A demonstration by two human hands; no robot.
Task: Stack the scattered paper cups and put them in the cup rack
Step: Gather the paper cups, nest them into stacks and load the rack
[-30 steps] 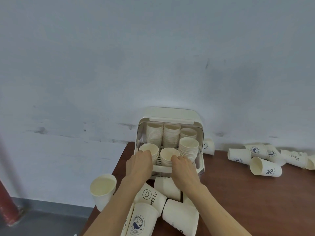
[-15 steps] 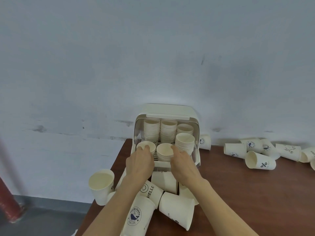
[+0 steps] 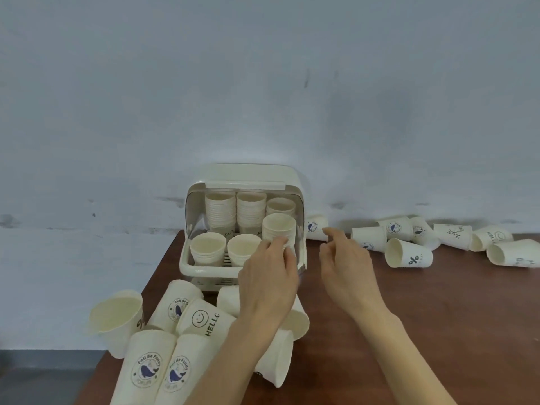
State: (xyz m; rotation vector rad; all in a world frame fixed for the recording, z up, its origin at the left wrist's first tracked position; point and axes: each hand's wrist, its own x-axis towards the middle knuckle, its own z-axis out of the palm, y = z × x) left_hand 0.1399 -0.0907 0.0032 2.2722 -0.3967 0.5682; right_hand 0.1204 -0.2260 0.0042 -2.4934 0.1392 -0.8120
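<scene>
Cream plastic is what the cup rack (image 3: 201, 266) is made of, and I see it standing at the back left of the brown wooden table (image 3: 438, 331), hard against the pale grey wall (image 3: 263, 83), its lid (image 3: 248, 176) swung up and open toward me. Inside, I count stacks of paper cups: three at the rear (image 3: 220, 211) and three in front, of which the front right stack (image 3: 279, 229) is taller than the two short ones (image 3: 208, 249) beside it. My left hand (image 3: 267, 283) reaches over the rack's front rail, its fingertips (image 3: 277, 242) touching the side of that front right stack; the fingers lie loosely bent and close together, not wrapped round it as far as I can tell. My right hand (image 3: 344, 258) hovers just right of the rack above the table, fingers relaxed and slightly apart, holding nothing. Loose cups lie on their sides in a heap at the near left (image 3: 146, 366), one printed with a smiley and HELLO (image 3: 204, 317), and one cup (image 3: 115, 317) stands tilted past the table's left edge. More fallen cups (image 3: 409, 254) are strewn along the wall to the right, well apart from my hands.
</scene>
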